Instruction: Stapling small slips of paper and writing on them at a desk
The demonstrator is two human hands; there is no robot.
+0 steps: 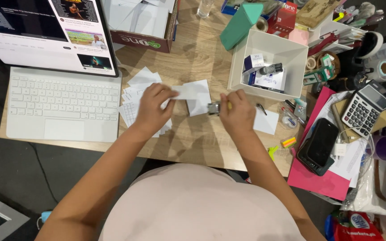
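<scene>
The left hand (152,107) has its fingers pinched shut on one end of a small white paper slip (192,91), lifting it just off the wooden table (193,49) so the free end reaches toward the other hand. The right hand (237,112) is curled closed around a small stapler (214,108), its metal nose poking out on the left side of the fist, just below and beside the slip's hanging corner; a sliver of yellow shows between the fingers. That looks like a grip made for squeezing, with the paper held taut and flat so its edge can meet the stapler's mouth. The slip itself is plain white, seemingly two pieces overlapping, one strip lying level and a squarer piece hanging below it; whether they are already joined I cannot tell. Under the left wrist lies a loose heap of white paper cut-outs (140,82), fanned out within easy reach beside the white keyboard (62,103) and the tablet screen (50,33). One more white card (266,121) sits just right of the right hand. Behind, an open white box (269,64) holds small packets, and off to the right are a calculator (366,109) and a dark phone (319,145) on a pink folder (313,178).
</scene>
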